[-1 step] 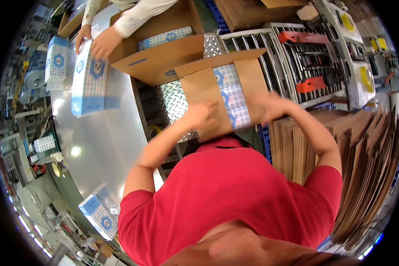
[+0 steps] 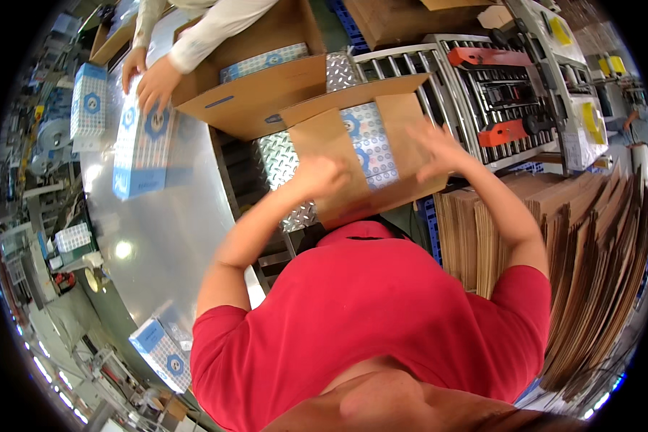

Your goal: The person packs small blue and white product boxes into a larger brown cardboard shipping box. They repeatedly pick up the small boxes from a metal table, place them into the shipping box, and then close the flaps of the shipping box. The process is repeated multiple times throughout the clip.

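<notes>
An open brown cardboard box (image 2: 403, 191) stands in front of me, with a white package with a blue pattern (image 2: 367, 140) showing between its flaps. My left hand (image 2: 325, 176) is curled on the left flap (image 2: 317, 140). My right hand (image 2: 439, 147) lies with fingers spread on the right flap (image 2: 399, 115). Both forearms reach up from my red shirt.
Another person in white sleeves holds a blue-white package (image 2: 140, 147) on the shiny metal table (image 2: 165, 230). A second open carton (image 2: 255, 108) sits beside it. Roller conveyor (image 2: 410, 61) and taping machine (image 2: 511, 129) behind; flat cardboard stack (image 2: 590, 245) on the right.
</notes>
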